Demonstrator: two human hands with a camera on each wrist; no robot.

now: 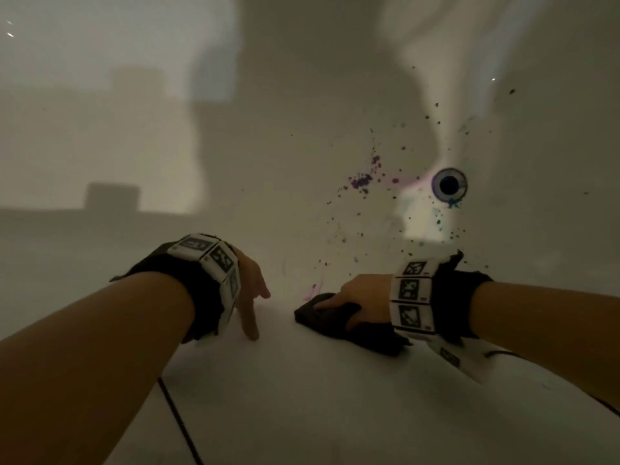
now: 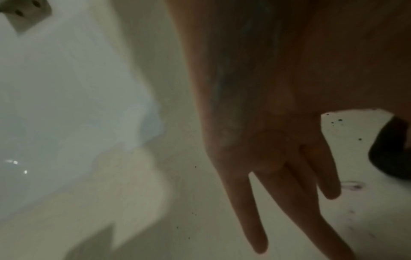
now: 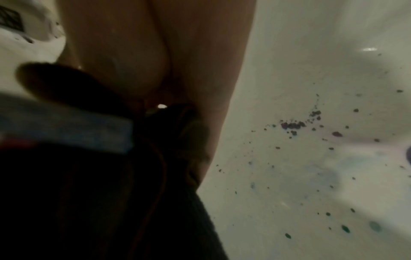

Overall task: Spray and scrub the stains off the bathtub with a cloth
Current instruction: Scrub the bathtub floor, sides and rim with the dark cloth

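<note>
At the bottom of the head view two bare forearms reach in from the lower corners, each with a black wrist strap [image 1: 198, 290] carrying white marker blocks. A thin dark cable [image 1: 177, 417] runs across the white bathtub [image 1: 302, 397] rim area at the lower centre.

Left of centre, the left hand [image 1: 250, 293] hangs with its fingers straight and slightly spread, pointing down toward the white surface and holding nothing; the left wrist view shows the same long, relaxed fingers [image 2: 255, 211] apart from one another over the tub. Whether the tips touch the surface cannot be told.

Just right of centre, the right hand [image 1: 362, 300] is curled over a dark cloth [image 1: 339, 317], thumb and fingers gripping the bunched fabric, which lies against the tub surface. In the right wrist view the cloth [image 3: 111, 193] fills the lower left, dark and blurred.

Beyond the cloth, toward the centre right, purple and dark green stains [image 1: 362, 181] speckle the tub floor, densest in a purple cluster just left of the round drain [image 1: 449, 185]. More specks scatter above and below the drain. Farther up, the upper half of the frame is pale tub wall with soft grey shadows.
</note>
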